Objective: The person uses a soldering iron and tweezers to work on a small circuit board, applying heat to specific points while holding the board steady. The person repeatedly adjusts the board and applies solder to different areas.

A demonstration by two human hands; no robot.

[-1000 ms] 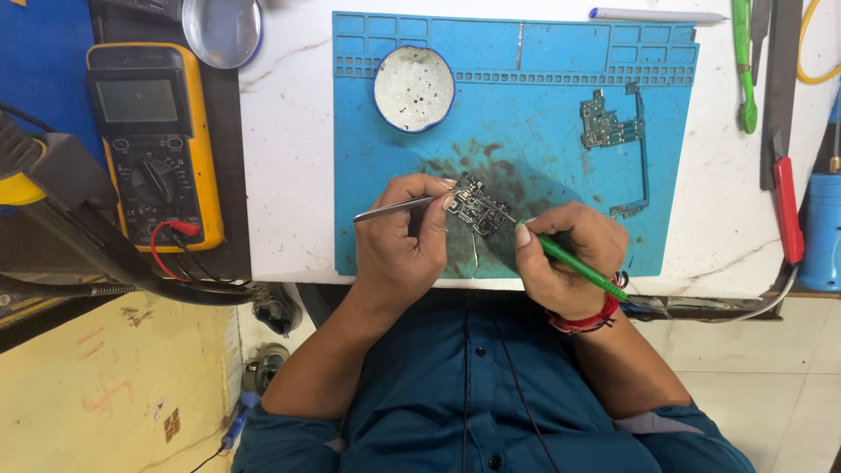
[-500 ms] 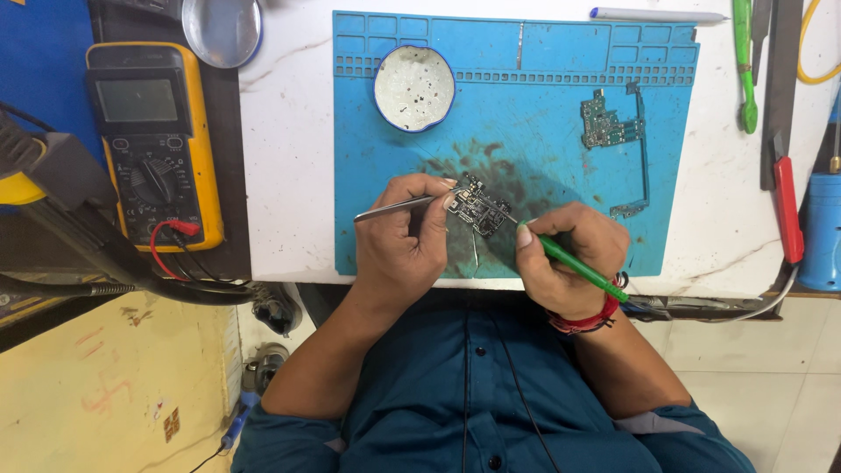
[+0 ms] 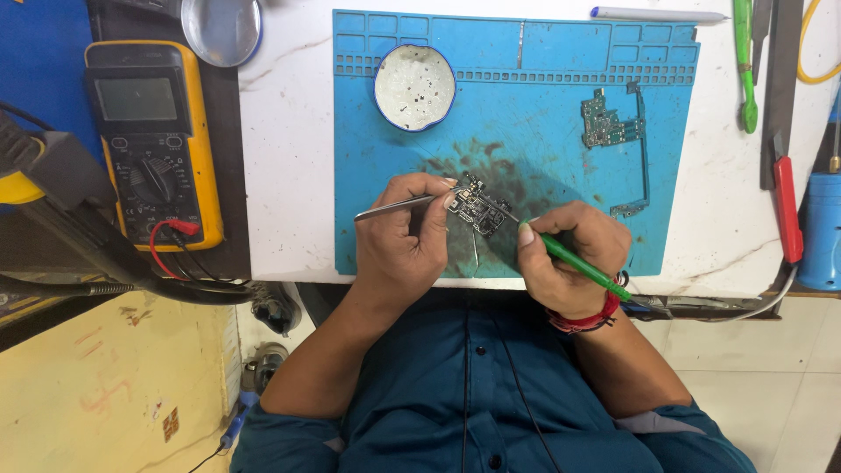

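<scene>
Pinching a pair of metal tweezers (image 3: 399, 207) in our left hand (image 3: 405, 238), we keep their tips at the near edge of the small dark circuit board (image 3: 477, 208), which lies on the stained middle of the blue work mat (image 3: 526, 114). Our right hand (image 3: 569, 250) is closed like a pen grip around a green-handled tool (image 3: 574, 261), its thin tip touching the board's right side. Against the frames from a moment ago we see almost no change: both hands, both tools and the board sit where they were.

Further out on the mat, a round white dish (image 3: 414, 87) with dark specks sits near the far edge, and a green circuit board with a thin frame (image 3: 613, 131) lies to the right, well apart from our hands. Left of the mat stands a yellow-cased multimeter (image 3: 153, 144) with a grey screen, a black dial and a red plug; its small markings are too fine to tell. A round metal lid (image 3: 221, 31) lies beyond it
</scene>
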